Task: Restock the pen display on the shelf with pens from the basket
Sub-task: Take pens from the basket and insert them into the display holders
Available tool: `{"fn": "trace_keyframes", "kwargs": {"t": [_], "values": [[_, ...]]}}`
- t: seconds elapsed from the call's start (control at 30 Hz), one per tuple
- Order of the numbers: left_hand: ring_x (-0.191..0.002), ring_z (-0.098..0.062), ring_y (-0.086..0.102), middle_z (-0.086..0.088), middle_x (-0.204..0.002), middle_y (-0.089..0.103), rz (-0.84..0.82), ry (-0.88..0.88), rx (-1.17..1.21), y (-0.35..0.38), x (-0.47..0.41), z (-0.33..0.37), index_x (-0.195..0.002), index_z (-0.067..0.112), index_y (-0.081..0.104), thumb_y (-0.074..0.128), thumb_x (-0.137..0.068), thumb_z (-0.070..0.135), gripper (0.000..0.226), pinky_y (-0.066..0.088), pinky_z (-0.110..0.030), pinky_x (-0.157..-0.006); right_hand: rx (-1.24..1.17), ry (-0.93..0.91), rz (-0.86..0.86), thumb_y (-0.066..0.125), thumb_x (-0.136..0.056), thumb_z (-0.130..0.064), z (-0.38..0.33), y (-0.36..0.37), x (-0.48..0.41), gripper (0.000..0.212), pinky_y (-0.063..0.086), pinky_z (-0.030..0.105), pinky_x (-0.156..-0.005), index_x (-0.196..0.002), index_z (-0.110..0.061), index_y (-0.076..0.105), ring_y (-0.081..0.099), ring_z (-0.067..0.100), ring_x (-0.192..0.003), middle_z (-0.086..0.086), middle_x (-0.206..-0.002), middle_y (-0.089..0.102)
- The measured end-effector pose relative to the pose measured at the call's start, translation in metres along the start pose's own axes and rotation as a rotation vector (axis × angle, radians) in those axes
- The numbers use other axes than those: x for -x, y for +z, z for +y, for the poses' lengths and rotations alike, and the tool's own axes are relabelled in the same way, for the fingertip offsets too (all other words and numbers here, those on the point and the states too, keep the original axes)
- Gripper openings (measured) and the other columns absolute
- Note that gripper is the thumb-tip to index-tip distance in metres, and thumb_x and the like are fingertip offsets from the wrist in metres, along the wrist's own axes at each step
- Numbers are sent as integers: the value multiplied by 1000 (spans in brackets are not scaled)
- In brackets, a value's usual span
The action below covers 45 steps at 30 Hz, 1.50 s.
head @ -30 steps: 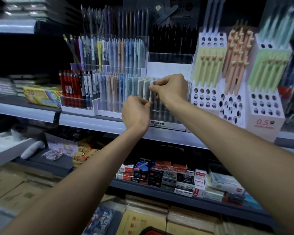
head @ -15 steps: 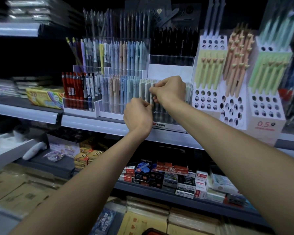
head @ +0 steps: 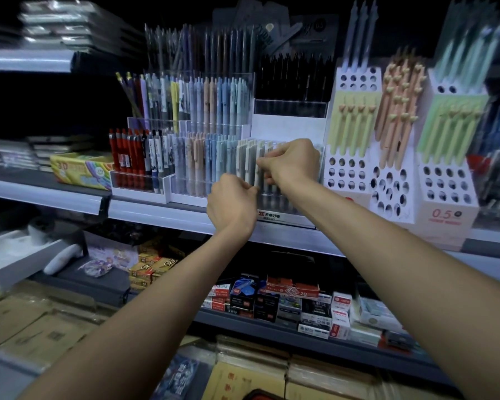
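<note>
A clear tiered pen display (head: 191, 180) stands on the middle shelf (head: 156, 215), filled with pastel pens in rows. My right hand (head: 292, 163) is at its front row and pinches the top of a pale grey pen (head: 259, 171) standing in the rack. Just below and to the left, my left hand (head: 231, 203) has its fingers curled against the lower part of the same row of pens; whether it grips one is hidden. No basket shows in the head view.
White holed pen stands (head: 350, 174) with green, orange and yellow pens rise to the right. Red pens (head: 124, 157) and a yellow box (head: 81, 171) sit to the left. Small boxes (head: 272, 304) fill the lower shelf.
Both hands have sunk slightly along the front row of pens. The right hand has pushed the pale pen down into the rack. The view has shifted a little.
</note>
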<state>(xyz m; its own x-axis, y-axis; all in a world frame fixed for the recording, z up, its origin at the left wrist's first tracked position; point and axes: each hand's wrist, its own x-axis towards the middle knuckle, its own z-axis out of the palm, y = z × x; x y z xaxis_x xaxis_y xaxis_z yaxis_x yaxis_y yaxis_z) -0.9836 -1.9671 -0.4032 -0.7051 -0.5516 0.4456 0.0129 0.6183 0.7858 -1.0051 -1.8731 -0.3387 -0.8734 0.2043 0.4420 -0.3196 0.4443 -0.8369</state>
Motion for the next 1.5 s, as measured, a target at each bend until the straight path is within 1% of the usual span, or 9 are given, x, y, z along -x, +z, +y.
{"fn": "trace_keyframes", "kwargs": {"t": [0.17, 0.3, 0.43, 0.57, 0.7, 0.9, 1.07, 1.37, 1.5], "values": [[-83, -24, 72, 4, -81, 76, -72, 75, -88, -20, 22, -12, -89, 28, 80, 72, -91, 52, 25, 58, -37, -73, 92, -30, -87, 90, -78, -21, 2, -28, 21, 23, 63, 40, -81, -65, -22, 71, 76, 22, -82, -1, -79, 76], [-99, -21, 71, 7, -101, 77, -147, 192, -187, -47, 43, -20, -126, 36, 71, 58, -88, 75, 56, 59, -40, -80, 195, -126, -197, 80, -88, -25, 3, -61, 49, 7, 53, 30, -89, -92, -21, 76, 69, 17, -104, -7, -93, 69], [-119, -26, 65, 0, -125, 72, -172, 262, -332, -67, 60, -24, -149, 36, 52, 36, -83, 93, 89, 55, -49, -92, 454, -186, -297, 72, -87, -57, 13, -88, 75, 66, 42, 40, -109, -142, -24, 58, 47, 27, -139, 8, -151, 43], [-138, -28, 50, -3, -149, 56, -220, 303, -391, -79, 77, -16, -152, 38, 47, 27, -79, 97, 96, 44, -57, -106, 612, -166, -396, 58, -85, -81, 20, -120, 95, 99, 21, 54, -124, -163, -30, 26, 9, 32, -159, 9, -172, 7], [-144, -25, 43, 2, -156, 48, -284, 327, -340, -82, 97, -3, -152, 44, 43, 25, -74, 98, 97, 43, -56, -108, 565, -104, -479, 60, -84, -80, 29, -158, 110, 108, 16, 53, -127, -166, -32, 9, -2, 26, -161, 4, -173, -5], [-144, -22, 43, 4, -158, 44, -347, 394, -264, -70, 134, 11, -158, 46, 32, 44, -86, 86, 83, 47, -47, -101, 641, -82, -503, 59, -81, -83, 55, -202, 135, 112, 11, 52, -128, -164, -38, -1, -9, 23, -160, 0, -173, -11], [-143, -21, 45, 7, -156, 46, -391, 417, -223, -59, 168, 5, -159, 50, 28, 44, -86, 84, 82, 46, -44, -103, 699, -52, -551, 57, -76, -89, 93, -222, 159, 121, 8, 52, -129, -164, -38, -9, -15, 20, -159, -3, -172, -17], [-141, -19, 47, 11, -158, 42, -581, 339, -281, -18, 238, -88, -158, 52, 28, 38, -85, 91, 83, 50, -43, -104, 712, 71, -698, 56, -75, -89, 194, -199, 217, 121, 11, 51, -128, -163, -40, -10, -13, 20, -160, -8, -171, -17], [-136, -23, 53, 4, -154, 49, -755, 260, -380, 9, 263, -140, -153, 40, 45, 34, -80, 92, 91, 53, -43, -101, 681, 148, -811, 58, -81, -84, 249, -180, 243, 116, 17, 51, -128, -165, -36, -5, -11, 21, -160, -5, -172, -17]]}}
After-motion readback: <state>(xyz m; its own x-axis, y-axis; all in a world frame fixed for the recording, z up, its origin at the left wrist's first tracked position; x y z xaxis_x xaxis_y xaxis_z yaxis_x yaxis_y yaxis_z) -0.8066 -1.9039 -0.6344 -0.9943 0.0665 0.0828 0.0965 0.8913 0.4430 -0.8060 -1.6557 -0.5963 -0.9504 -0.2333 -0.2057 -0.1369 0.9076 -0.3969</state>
